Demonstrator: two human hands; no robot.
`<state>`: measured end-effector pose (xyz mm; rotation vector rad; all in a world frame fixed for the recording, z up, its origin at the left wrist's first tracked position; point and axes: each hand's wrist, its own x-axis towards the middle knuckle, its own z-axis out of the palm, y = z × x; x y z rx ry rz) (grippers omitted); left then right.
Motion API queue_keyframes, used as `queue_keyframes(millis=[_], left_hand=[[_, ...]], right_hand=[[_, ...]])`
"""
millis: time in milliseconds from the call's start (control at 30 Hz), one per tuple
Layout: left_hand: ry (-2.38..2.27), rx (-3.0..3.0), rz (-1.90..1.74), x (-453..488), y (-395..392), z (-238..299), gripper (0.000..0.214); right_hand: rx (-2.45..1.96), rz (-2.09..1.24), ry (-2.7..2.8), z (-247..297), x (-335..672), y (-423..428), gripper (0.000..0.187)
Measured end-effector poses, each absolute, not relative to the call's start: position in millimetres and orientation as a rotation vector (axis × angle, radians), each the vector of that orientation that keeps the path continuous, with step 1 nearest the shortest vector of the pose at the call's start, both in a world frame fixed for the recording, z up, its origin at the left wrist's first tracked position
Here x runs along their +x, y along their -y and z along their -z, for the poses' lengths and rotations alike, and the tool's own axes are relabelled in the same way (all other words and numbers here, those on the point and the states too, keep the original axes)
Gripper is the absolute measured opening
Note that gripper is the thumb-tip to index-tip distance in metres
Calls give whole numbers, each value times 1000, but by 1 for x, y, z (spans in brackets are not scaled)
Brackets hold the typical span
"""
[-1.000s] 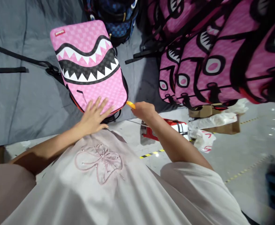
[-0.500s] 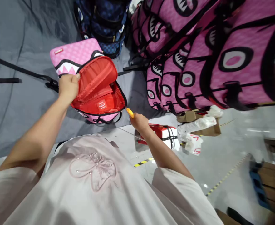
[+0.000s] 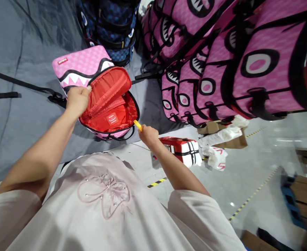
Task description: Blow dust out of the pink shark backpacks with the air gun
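A pink checked backpack point(image 3: 81, 62) with a toothed mouth print lies unzipped on grey cloth, its red lining point(image 3: 103, 116) and a sewn-in label point(image 3: 112, 119) showing. My left hand point(image 3: 77, 100) is closed on the edge of its front panel, holding the panel lifted and folded back. In the closed fingers of my right hand point(image 3: 148, 135) is a small orange-yellow tool point(image 3: 138, 125); its exact kind does not show. The tool's end is at the right rim of the opening, by the zip, and I cannot tell if it touches. The bag's black carry loop point(image 3: 127, 135) hangs just left of that hand.
Pink backpacks point(image 3: 259, 66) are stacked at the right, with dark blue checked bags point(image 3: 111, 31) behind. Black straps point(image 3: 20, 82) trail across the grey cloth point(image 3: 7, 132). On the floor are a red and white bag point(image 3: 188, 153), cardboard point(image 3: 231, 141) and white plastic wrapping point(image 3: 216, 158).
My right hand with the orange-yellow tool has moved slightly left, up to the bag's rim. My left hand keeps its hold on the panel. The view has shifted slightly.
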<state>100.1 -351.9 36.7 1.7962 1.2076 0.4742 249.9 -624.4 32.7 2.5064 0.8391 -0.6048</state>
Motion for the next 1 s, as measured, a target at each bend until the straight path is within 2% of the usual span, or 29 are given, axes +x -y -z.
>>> queue_keyframes(millis=[300, 1000], left_hand=[[-1283, 1692, -457, 93, 343, -32, 47], [-1220, 1793, -354, 95, 346, -38, 47]], right_hand=[[2466, 661, -720, -29, 283, 586, 32], [2581, 790, -671, -19, 296, 580, 36]])
